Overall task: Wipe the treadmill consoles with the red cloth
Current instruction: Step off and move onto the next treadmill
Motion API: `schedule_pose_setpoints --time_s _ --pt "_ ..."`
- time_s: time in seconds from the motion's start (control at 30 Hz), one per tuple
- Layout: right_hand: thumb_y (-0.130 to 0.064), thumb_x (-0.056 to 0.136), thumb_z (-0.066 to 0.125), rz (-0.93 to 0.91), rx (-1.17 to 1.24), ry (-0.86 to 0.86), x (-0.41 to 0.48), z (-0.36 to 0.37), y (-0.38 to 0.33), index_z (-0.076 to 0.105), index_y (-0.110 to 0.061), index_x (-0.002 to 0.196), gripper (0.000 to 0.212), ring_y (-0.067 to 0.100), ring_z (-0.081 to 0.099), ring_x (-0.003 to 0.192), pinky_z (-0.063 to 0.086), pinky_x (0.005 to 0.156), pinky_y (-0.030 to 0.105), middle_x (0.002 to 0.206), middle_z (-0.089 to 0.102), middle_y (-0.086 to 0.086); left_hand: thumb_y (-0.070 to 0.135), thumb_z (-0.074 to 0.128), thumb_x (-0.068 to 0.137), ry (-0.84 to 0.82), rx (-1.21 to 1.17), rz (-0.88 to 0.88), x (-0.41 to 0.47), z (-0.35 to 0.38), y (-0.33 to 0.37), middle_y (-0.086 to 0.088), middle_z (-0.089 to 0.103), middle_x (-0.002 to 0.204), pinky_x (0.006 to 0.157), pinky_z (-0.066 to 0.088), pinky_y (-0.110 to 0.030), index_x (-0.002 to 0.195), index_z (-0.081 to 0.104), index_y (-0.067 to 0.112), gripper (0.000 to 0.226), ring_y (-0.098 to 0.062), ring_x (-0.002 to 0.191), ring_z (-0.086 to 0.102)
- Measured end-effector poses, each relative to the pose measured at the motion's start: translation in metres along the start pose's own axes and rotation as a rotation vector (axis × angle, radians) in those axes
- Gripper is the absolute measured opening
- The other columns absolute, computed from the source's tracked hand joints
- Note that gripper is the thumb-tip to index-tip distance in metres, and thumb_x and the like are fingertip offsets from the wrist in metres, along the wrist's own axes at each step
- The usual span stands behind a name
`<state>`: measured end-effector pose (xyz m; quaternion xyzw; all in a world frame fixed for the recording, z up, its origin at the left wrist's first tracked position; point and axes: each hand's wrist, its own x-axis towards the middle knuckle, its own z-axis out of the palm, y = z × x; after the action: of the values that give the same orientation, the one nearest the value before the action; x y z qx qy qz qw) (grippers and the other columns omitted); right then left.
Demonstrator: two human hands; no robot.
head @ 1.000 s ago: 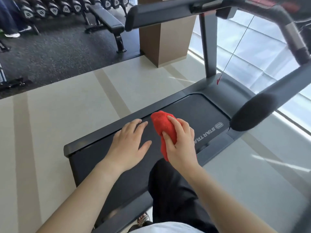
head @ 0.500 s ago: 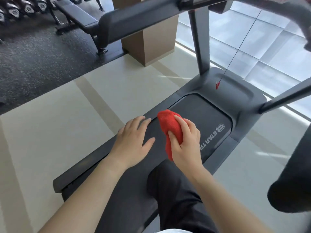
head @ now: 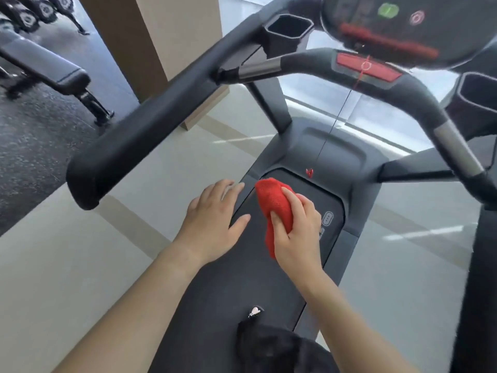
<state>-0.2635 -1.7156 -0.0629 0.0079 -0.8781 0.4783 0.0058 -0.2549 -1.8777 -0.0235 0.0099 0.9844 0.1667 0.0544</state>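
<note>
With the right hand [head: 298, 232], clutches a bunched red terry cloth [head: 274, 203], fingers curled around it, above the dark grey treadmill belt [head: 242, 278]. Holds the left hand [head: 212, 224] flat and relaxed just beside, gripping nothing, hands near but apart. Faces the blurred, rounded black treadmill console [head: 403, 20] at upper right, well apart from the cloth.

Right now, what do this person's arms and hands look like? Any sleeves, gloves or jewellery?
Both arms are bare as far up as the picture shows; no sleeve is in view. The left hand and the right hand wear no gloves. No watch, bracelet or ring shows on either wrist or on the fingers that can be seen.
</note>
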Motion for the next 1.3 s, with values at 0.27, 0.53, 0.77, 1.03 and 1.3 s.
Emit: schedule_pose_setpoints --time_s 0.27,0.53,0.77,1.03,1.3 --pt "-0.025 0.092 0.054 -0.001 -0.017 0.066 0.046 -0.057 -0.050 0.043 -0.036 0.133 0.043 0.014 0.031 0.125 0.027 0.103 0.035 0.126 0.038 -0.022 0.046 0.041 0.092 -0.009 -0.004 0.097 0.056 -0.069 0.032 0.005 0.022 0.149 0.108 0.023 -0.036 0.144 0.021 0.025 0.060 -0.013 0.137 0.018" --pt "-0.032 0.088 0.050 -0.005 -0.016 0.222 0.125 -0.057 -0.058 0.047 -0.034 0.130 0.043 0.016 0.039 0.121 0.033 0.100 0.036 0.125 0.042 -0.020 0.047 0.041 0.092 -0.039 0.029 0.220 0.156 -0.080 0.036 0.004 0.022 0.149 0.106 0.025 -0.037 0.144 0.023 0.023 0.061 -0.016 0.136 0.020" --pt "-0.032 0.086 0.053 -0.001 -0.029 0.451 0.213 -0.056 -0.078 0.047 -0.033 0.131 0.045 0.016 0.038 0.123 0.038 0.101 0.046 0.131 0.044 -0.013 0.045 0.042 0.093 -0.008 0.028 0.378 0.270 -0.116 0.030 0.003 0.021 0.150 0.108 0.022 -0.038 0.145 0.023 0.022 0.060 -0.017 0.137 0.019" --pt "-0.026 0.087 0.055 -0.072 -0.087 0.659 0.295 -0.074 -0.114 0.050 -0.028 0.129 0.043 0.008 0.042 0.119 0.023 0.103 0.015 0.126 0.049 -0.015 0.046 0.048 0.090 0.032 0.027 0.598 0.379 -0.149 0.045 -0.001 0.029 0.147 0.109 0.027 -0.040 0.141 0.030 0.020 0.060 -0.020 0.135 0.024" --pt "-0.027 0.087 0.055 -0.035 -0.151 0.718 0.355 -0.106 -0.100 0.052 -0.019 0.128 0.042 0.019 0.044 0.119 0.022 0.103 0.014 0.127 0.051 -0.003 0.047 0.045 0.091 0.026 0.016 0.668 0.438 -0.147 0.059 -0.002 0.030 0.147 0.107 0.031 -0.041 0.142 0.031 0.020 0.060 -0.021 0.136 0.026"
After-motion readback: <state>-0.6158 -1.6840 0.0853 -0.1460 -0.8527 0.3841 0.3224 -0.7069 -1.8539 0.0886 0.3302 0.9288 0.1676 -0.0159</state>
